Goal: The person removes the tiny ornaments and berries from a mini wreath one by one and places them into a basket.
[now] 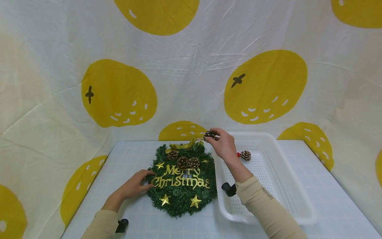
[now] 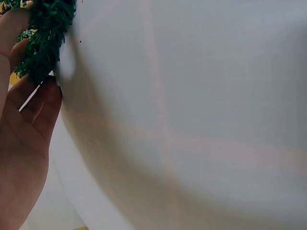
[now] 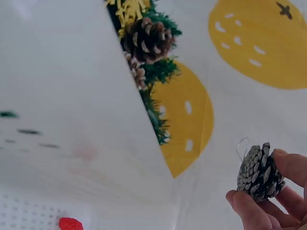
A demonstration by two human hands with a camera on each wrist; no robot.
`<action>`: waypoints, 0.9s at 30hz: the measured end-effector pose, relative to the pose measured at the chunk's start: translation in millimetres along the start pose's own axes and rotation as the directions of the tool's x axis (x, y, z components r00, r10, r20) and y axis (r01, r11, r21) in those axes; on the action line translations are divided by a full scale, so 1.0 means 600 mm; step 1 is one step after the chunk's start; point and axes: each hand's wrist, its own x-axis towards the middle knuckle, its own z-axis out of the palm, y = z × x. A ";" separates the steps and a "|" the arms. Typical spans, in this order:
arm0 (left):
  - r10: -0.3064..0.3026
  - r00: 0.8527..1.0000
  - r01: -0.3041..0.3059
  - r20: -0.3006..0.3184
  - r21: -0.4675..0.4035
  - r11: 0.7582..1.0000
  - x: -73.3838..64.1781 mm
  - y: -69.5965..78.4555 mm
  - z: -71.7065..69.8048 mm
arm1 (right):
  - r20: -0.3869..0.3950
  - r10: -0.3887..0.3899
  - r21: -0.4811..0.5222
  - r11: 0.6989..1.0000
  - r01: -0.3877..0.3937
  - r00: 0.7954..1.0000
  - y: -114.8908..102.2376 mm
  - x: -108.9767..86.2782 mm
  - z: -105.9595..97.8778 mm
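Observation:
A green wreath [image 1: 176,196] lies on the table, with gold "Merry Christmas" lettering [image 1: 180,182], gold stars and a gold ribbon [image 1: 182,146] at its top. Several pine cones [image 1: 182,162] sit on its upper part. My left hand [image 1: 135,186] grips the wreath's left edge between thumb and fingers; in the left wrist view its fingers curl at the green tinsel [image 2: 48,43]. Above the upper right of the wreath, my right hand [image 1: 223,144] pinches a white-tipped pine cone [image 3: 260,173] between thumb and fingers. A thin wire loop [image 3: 243,148] sticks out from this cone.
Right of the wreath stands a white perforated basket [image 1: 283,186], partly under my right forearm. Inside it lie another pine cone [image 1: 246,155] and a red piece [image 3: 71,224]. A white cloth with yellow fruit print [image 1: 191,99] hangs behind the table.

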 end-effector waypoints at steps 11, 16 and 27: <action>-0.007 1.000 0.007 0.014 0.002 1.000 0.001 0.001 -0.005 | 0.002 0.018 -0.047 0.999 -0.017 1.000 0.016 0.008 -0.015; -0.015 1.000 0.015 0.022 -0.001 1.000 0.001 -0.003 -0.003 | -0.005 0.026 -0.053 0.998 -0.026 1.000 0.022 0.009 -0.022; 0.002 1.000 -0.002 0.009 0.009 1.000 0.001 -0.005 0.001 | -0.037 0.056 -0.080 0.995 -0.059 0.998 0.047 0.017 -0.030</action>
